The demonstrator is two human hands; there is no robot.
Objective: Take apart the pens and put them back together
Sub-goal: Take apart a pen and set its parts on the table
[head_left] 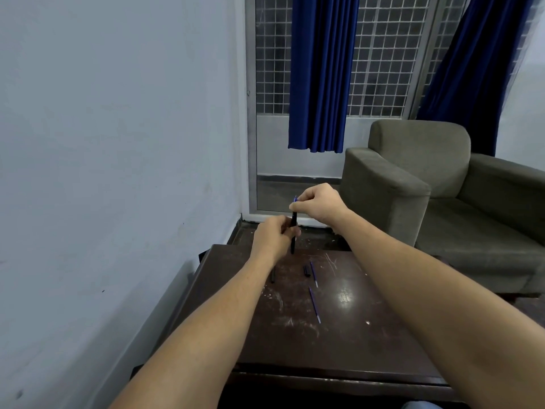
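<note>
Above the desk (339, 343), our left hand (272, 236) grips the black barrel (293, 236) nearly upright and our right hand (317, 203) pinches the blue refill (295, 198) at its top. We are probably mid-disassembly; next comes a straight, steady draw.

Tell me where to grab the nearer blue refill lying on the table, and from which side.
Pinch the nearer refill at mid-length, coming straight down from above, across its thin width. It lies flat on the table, slanted, with bare surface either side, so likely nothing blocks a top pinch.
</note>
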